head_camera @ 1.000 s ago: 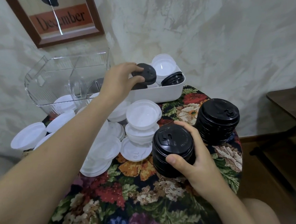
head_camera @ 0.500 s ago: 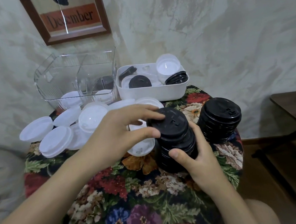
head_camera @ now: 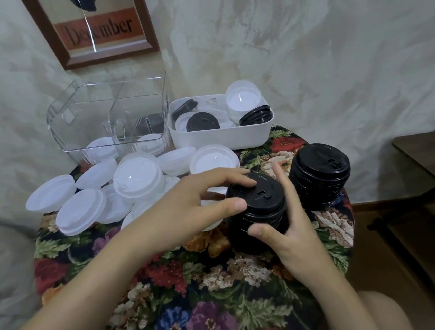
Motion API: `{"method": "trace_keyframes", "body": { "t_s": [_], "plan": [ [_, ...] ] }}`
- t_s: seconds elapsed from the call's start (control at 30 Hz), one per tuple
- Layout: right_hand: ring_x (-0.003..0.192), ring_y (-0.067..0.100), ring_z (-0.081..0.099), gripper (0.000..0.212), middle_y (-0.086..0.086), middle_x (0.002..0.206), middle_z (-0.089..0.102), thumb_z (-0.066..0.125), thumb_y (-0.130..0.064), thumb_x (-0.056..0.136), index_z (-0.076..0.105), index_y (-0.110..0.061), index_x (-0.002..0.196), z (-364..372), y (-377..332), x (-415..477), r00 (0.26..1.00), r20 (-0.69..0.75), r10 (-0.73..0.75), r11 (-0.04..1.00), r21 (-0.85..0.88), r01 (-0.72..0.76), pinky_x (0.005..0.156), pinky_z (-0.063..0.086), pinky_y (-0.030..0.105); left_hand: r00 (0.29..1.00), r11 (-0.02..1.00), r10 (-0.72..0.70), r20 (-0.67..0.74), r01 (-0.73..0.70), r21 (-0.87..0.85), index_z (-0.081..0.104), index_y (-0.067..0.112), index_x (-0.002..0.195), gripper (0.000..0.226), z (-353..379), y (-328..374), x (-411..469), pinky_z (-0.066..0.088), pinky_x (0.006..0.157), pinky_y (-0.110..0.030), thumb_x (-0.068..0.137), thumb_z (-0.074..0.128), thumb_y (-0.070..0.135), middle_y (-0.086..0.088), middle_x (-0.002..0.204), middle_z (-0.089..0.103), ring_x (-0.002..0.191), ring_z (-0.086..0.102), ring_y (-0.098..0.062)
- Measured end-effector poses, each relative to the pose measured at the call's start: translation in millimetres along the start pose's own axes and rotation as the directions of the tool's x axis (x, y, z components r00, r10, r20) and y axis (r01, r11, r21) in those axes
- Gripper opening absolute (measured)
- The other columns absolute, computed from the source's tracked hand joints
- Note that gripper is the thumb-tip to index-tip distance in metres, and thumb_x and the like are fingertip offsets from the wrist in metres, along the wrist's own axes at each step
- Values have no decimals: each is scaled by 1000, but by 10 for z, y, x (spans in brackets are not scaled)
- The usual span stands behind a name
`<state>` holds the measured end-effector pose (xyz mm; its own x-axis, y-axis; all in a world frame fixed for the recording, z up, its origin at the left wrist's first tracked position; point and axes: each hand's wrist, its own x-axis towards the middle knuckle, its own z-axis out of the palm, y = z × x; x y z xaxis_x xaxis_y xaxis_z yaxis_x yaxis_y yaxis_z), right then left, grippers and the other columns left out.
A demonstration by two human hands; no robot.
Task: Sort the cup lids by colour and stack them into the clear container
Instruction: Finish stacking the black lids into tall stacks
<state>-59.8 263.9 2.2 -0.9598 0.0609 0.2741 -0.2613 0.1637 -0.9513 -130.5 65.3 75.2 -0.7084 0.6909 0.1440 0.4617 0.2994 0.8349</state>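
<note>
A stack of black lids (head_camera: 266, 217) stands on the floral table, near its middle. My right hand (head_camera: 291, 237) grips this stack from the right, thumb in front and fingers behind. My left hand (head_camera: 186, 213) pinches the top black lid (head_camera: 266, 193) between thumb and fingers, and the lid sits on the stack. A second black stack (head_camera: 319, 175) stands just to the right. Several loose white lids (head_camera: 137, 178) lie at the table's left and back. The clear container (head_camera: 109, 114) at the back left holds a few white lids and something dark.
A white bin (head_camera: 221, 137) beside the clear container holds black lids (head_camera: 202, 122) and white lids (head_camera: 243, 99). The round table has a floral cloth (head_camera: 197, 288). A dark side table (head_camera: 430, 158) stands at the right. A framed picture (head_camera: 99, 24) hangs on the wall.
My left hand carried a black lid from the white bin down onto the near black stack, which my right hand kept holding. The view shifted slightly.
</note>
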Motion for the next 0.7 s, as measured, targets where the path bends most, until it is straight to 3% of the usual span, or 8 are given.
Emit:
{"method": "trace_keyframes", "body": {
  "t_s": [0.13, 0.27, 0.37, 0.57, 0.7],
  "plan": [
    [138, -13, 40, 109, -41, 148, 39, 66, -87, 64, 26, -46, 157, 0, -25, -21, 999, 27, -20, 1000, -10, 20, 101, 37, 4, 1000, 999, 4, -17, -4, -45, 69, 33, 125, 28, 46, -53, -30, 46, 110, -30, 97, 65, 30, 26, 144, 56, 135, 50, 3],
    [135, 0, 51, 92, -24, 143, 54, 60, -85, 75, 39, -37, 151, 10, -26, -10, 1000, 16, -21, 1000, 11, 20, 105, 44, 20, 999, 996, 8, -53, -13, -86, 65, 37, 130, 32, 134, -123, -77, 44, 112, -30, 98, 64, 37, 23, 150, 52, 137, 50, -1],
    [133, 8, 55, 82, -17, 140, 58, 64, -77, 81, 43, -34, 148, 27, -17, -2, 1000, 0, -15, 1000, 26, 15, 106, 47, 31, 998, 991, -29, -54, 22, -130, 60, 44, 132, 45, 246, -156, -118, 42, 114, -33, 90, 75, 36, 24, 145, 54, 136, 51, -1],
    [125, 5, 61, 68, -20, 132, 62, 70, -52, 82, 49, -31, 143, -31, -87, 22, 1000, 5, -23, 1000, -6, 23, 97, 48, 18, 986, 988, -63, -155, 39, -150, 58, 49, 127, 54, 414, -200, -135, 43, 111, -35, 84, 84, 27, 22, 135, 62, 130, 56, -2],
    [127, -2, 57, 72, -27, 137, 58, 72, -50, 81, 47, -34, 147, -100, -184, 93, 997, 78, -22, 997, -73, 28, 98, 45, 12, 987, 988, -61, -152, 37, -151, 58, 49, 127, 53, 394, -202, -139, 45, 111, -39, 85, 83, 28, 22, 135, 62, 130, 56, -3]
  ]
}}
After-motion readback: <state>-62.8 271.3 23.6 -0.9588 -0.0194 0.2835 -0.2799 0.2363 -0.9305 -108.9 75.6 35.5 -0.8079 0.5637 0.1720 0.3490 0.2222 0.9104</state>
